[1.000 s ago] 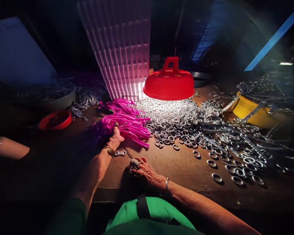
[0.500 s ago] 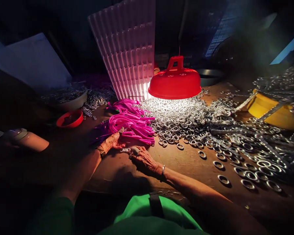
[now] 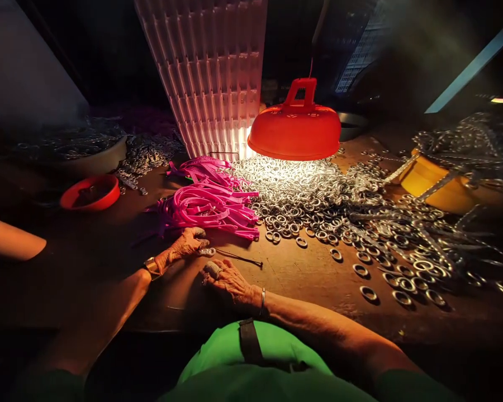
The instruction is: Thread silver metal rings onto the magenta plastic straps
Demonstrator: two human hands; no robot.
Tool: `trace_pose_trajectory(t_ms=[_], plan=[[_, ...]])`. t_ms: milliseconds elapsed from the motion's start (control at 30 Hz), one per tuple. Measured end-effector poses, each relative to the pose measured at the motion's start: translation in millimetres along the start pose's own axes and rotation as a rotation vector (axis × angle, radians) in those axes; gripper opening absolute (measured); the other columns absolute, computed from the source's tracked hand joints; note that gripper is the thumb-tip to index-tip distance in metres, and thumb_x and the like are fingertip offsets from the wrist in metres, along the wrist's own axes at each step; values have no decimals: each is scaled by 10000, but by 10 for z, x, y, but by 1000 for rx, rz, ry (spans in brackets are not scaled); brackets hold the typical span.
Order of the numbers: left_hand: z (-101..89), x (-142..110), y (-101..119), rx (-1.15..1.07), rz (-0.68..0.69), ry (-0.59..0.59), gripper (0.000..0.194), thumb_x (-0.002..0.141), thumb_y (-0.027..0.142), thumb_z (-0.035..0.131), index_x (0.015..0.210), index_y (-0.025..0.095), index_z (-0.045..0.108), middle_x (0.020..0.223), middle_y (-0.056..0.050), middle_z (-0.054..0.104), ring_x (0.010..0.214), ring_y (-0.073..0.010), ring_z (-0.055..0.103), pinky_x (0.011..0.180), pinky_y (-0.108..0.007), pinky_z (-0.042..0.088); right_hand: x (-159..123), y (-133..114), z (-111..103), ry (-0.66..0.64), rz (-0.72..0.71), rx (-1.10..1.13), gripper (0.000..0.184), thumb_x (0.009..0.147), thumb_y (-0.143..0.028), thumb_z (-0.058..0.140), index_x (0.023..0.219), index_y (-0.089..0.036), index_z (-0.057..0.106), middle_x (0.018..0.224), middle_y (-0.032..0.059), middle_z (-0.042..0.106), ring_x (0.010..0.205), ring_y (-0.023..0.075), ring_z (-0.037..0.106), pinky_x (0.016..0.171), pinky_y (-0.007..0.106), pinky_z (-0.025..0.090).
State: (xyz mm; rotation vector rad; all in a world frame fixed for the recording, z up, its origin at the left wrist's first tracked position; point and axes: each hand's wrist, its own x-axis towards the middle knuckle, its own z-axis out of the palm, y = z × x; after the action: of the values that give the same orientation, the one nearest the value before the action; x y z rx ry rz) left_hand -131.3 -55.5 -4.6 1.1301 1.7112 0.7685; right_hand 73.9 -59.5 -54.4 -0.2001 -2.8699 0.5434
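My left hand point(image 3: 186, 244) rests on the wooden table point(image 3: 302, 279) just below a heap of pink plastic straps point(image 3: 209, 204). Its fingers are curled, their tips pinching a short piece of linked metal rings point(image 3: 207, 252). A thin metal rod point(image 3: 240, 257) lies on the table to the right of those rings. My right hand point(image 3: 228, 282) sits knuckles-up near the table's front edge, one finger wrapped in pale tape point(image 3: 212, 270). Its fingers are bent under, and what they hold, if anything, is hidden.
A red lamp point(image 3: 295, 131) hangs low over a big heap of metal rings point(image 3: 305, 192). Loose rings point(image 3: 369, 293) trail to the right. A yellow tub point(image 3: 427, 181) stands at the right, a red bowl point(image 3: 90, 192) and a grey basin point(image 3: 94, 162) at the left. A white ribbed panel point(image 3: 209, 72) stands behind.
My left hand has come off the pink straps and drawn back to the linked rings. The thin rod, earlier at my right hand, now lies on the table.
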Motion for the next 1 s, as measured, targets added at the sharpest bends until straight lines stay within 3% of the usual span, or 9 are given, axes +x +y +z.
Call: trace_pose_trajectory(t_ms=[167,300,400,533,700,867,1000], plan=[[20,-29,-16,301,152,18,485,661,306,634,1105,110,637,1122,-130,662,1048,-283,616,947,-404,478,113,29,78,29,16,-13,488,931,-337,453,1410,-257,406,1474,103,366,1384,295,186,1073,544,239],[-60,16,-35,485,252,-39,420,725,238,558,1098,67,648,1117,-167,670,1051,-285,620,943,-399,471,221,136,207,-22,-12,-40,692,834,-367,536,1465,-176,325,1483,192,315,1404,375,116,1071,623,189],[-93,17,-34,503,301,-73,385,724,158,551,1090,91,653,1086,-131,692,1003,-242,640,902,-343,483,206,235,305,-19,-19,-65,783,778,-322,556,1491,-178,269,1498,213,275,1393,418,139,1052,660,190],[-76,-19,12,520,343,-52,334,715,87,546,1021,120,675,987,-70,714,907,-177,643,804,-244,482,107,356,369,9,-119,-86,748,784,-303,510,1487,-179,283,1485,203,316,1379,417,196,1031,651,253],[-20,-83,32,547,364,-26,232,729,91,554,910,120,696,877,-57,707,807,-165,620,741,-238,472,-255,315,177,96,-110,-104,587,890,-196,357,1475,-217,305,1423,170,438,1320,324,360,1008,577,357],[-91,-74,-87,588,340,44,281,779,95,485,988,103,672,976,-104,688,895,-195,619,841,-292,475,-651,276,-131,157,-104,-45,547,906,-145,359,1443,-247,353,1322,149,541,1228,269,480,993,498,404],[-202,-109,-105,672,340,36,370,734,72,517,1076,112,652,1060,-130,661,970,-235,602,896,-342,458,-589,280,-157,273,-46,-48,584,888,-108,372,1462,-202,312,1270,170,555,1176,276,501,948,478,419]])
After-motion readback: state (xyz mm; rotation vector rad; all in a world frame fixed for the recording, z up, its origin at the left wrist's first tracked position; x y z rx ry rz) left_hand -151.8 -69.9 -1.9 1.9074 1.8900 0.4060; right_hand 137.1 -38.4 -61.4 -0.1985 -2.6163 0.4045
